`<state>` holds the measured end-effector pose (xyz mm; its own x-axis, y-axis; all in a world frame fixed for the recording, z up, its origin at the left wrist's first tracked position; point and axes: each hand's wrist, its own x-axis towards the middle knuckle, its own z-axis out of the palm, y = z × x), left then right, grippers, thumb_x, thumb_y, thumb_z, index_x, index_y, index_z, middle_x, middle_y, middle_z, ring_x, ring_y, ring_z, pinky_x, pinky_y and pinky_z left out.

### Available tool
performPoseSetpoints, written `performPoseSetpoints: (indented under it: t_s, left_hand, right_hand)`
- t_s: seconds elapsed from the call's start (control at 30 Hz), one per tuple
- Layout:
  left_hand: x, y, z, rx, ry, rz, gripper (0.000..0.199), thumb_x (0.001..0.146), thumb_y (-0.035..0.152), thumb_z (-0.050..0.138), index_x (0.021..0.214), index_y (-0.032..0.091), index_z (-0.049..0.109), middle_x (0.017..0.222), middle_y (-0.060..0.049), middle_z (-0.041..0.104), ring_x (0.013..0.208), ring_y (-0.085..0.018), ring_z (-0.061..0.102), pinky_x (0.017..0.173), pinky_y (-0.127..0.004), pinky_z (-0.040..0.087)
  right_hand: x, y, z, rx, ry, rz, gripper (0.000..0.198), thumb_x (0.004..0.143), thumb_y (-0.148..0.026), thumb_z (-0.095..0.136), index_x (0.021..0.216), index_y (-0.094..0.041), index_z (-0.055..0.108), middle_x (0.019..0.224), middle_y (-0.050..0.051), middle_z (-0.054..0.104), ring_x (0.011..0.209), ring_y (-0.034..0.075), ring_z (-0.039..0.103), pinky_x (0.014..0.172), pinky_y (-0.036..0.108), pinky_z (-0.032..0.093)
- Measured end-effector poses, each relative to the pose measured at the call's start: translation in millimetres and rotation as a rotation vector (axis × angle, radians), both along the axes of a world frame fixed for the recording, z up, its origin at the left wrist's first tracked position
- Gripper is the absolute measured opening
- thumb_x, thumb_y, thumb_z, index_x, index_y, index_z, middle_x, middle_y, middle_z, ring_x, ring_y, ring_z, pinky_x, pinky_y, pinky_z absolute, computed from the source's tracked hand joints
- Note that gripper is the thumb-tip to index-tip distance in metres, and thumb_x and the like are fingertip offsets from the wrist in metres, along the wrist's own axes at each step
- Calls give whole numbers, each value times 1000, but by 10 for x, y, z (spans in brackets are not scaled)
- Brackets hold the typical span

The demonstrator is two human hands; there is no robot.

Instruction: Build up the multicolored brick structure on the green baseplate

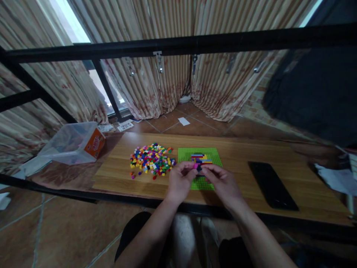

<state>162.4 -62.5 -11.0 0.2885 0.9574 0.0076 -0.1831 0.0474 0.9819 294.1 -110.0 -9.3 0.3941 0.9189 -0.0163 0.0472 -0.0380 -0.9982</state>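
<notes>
Over the green baseplate, my left hand pinches a magenta toy brick between thumb and fingertips. My right hand meets it from the other side, its fingers closed on a small dark brick. The two bricks are close together; whether they are joined I cannot tell. Behind the fingertips, rows of red, blue, yellow and purple bricks sit on the baseplate, partly hidden by my hands. A loose pile of many-coloured bricks lies to the left of my left hand.
The wooden table carries a black phone-like slab at right. Left of the table stands a clear plastic bin with an orange label. A black metal bar crosses in front of the curtains. Papers lie at far right.
</notes>
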Motion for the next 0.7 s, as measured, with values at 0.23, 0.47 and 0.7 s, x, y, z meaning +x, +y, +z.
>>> performPoseSetpoints:
  t_s: [0.23, 0.47, 0.7]
  left_hand:
    - [215, -91, -31, 155, 38, -27, 5, 81, 17, 63, 84, 17, 67, 79, -1, 70, 71, -12, 66, 71, -24, 54]
    - [288, -135, -35, 252, 227, -10, 15, 80, 16, 65, 94, 18, 69, 89, -4, 72, 78, -14, 68, 74, -25, 55]
    - [135, 90, -40, 138, 485, 140, 18, 80, 11, 63, 96, 16, 69, 90, -6, 74, 74, -15, 68, 71, -27, 53]
  right_hand:
    - [26, -5, -9, 51, 65, -44, 28, 70, -46, 75, 81, -20, 76, 72, 2, 72, 63, 14, 57, 64, 29, 45]
    - [220, -13, -60, 9, -8, -101, 31, 71, -49, 72, 81, -19, 75, 77, 5, 74, 71, 19, 64, 70, 31, 47]
    - [599, 11, -110, -171, -402, -225, 30, 75, -46, 65, 78, -19, 76, 74, 6, 75, 70, 23, 66, 64, 33, 44]
